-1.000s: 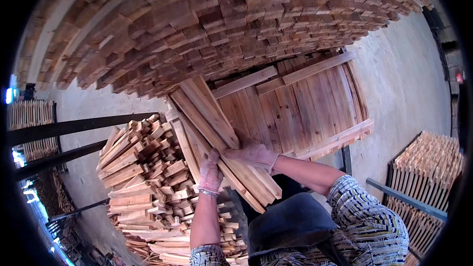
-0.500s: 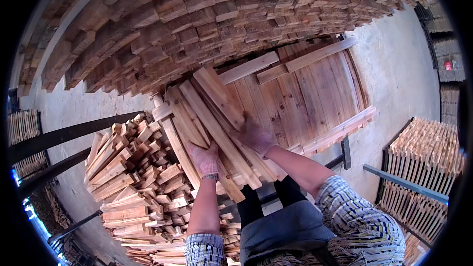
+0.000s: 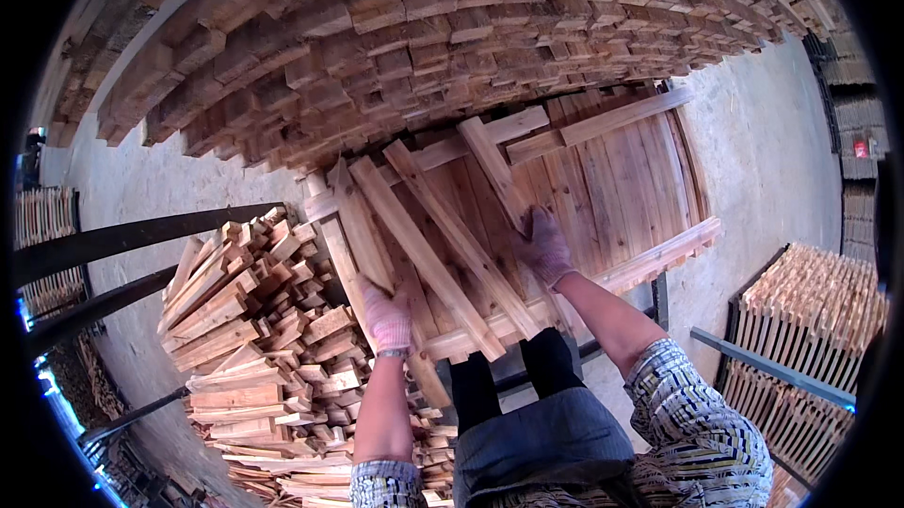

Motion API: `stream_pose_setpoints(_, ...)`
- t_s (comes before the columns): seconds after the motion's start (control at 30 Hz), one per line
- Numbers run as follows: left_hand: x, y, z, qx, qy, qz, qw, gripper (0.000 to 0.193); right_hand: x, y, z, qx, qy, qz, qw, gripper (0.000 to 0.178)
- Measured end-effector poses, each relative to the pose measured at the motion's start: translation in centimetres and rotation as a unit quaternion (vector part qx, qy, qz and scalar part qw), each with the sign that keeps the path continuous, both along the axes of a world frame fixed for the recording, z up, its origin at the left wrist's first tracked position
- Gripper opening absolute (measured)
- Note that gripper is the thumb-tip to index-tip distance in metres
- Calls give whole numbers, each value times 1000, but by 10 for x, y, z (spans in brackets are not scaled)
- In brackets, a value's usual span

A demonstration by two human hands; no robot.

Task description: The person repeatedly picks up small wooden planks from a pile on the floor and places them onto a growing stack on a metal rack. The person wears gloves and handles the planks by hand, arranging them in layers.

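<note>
My left hand (image 3: pixel 384 318), in a pinkish knit glove, grips a long wooden board (image 3: pixel 356 225) lying aslant at the left of a wooden platform of planks. My right hand (image 3: pixel 544 249), gloved alike, is wrapped round the near end of a second board (image 3: pixel 492 164); its fingers partly hide that end. Between my hands, two narrower slats (image 3: pixel 424 254) lie aslant across the platform, spread apart. Crosswise strips (image 3: pixel 617 120) run along the platform's far side, and a rail (image 3: pixel 650 258) along its near side.
A tall stack of timber (image 3: pixel 405 37) rises just beyond the platform. Loose wood blocks (image 3: pixel 254 357) are heaped at the left, near dark metal bars (image 3: pixel 141 235). Bundled slats (image 3: pixel 800 320) stand at the right behind a blue-grey bar (image 3: pixel 772 367).
My right hand has moved right with its board, pulling it away from the others. The slats between my hands now lie farther apart. My left hand has barely shifted.
</note>
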State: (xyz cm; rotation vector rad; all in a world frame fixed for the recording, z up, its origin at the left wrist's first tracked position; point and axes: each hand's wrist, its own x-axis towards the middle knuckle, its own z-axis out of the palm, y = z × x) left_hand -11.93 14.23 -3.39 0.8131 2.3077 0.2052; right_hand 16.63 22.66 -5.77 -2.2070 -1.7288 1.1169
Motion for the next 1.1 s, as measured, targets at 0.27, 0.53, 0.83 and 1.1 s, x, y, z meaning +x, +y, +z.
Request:
stream_pose_setpoints(0.27, -42, -5, -44, -7, 25, 27, 999, 92, 5, -3, -4, 118, -10, 5, 993, 44)
stream_pose_setpoints(0.53, -79, -18, -50, 62, -35, 68, 995, 84, -70, -19, 81, -87, 95, -10, 992, 71)
stream_pose_setpoints(0.83, -94, -18, -56, 133, -132, 45, 981, 81, -93, -21, -14, -8, -177, 466, 867, 86)
stream_pose_setpoints(1.1, -117, -32, -91, 127, -170, 52, 976, 70, -182, -46, 29, -140, 21, 3, 990, 87)
